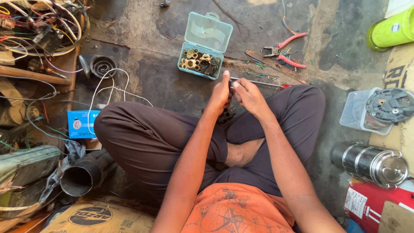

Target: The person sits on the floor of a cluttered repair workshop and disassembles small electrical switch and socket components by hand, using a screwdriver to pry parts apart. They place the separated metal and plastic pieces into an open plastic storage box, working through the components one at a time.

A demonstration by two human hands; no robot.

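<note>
At the frame's centre, above the crossed legs, the left hand (221,92) fingers clamp a small dark part (227,113) steady while the right hand (249,96) fingers pinch a thin screwdriver (258,82), the open teal parts box (204,47) within reach on the floor.

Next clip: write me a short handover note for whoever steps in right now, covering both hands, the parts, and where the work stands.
Left hand grips a small dark part over the lap, thumb up. Right hand pinches a thin metal rod-like tool against it. Open turquoise plastic box of brass and black fittings lies ahead on the concrete floor; red-handled pliers to the right among wire clippings. Done: cannot tell. Left: the part remains in hand, being worked.
</note>
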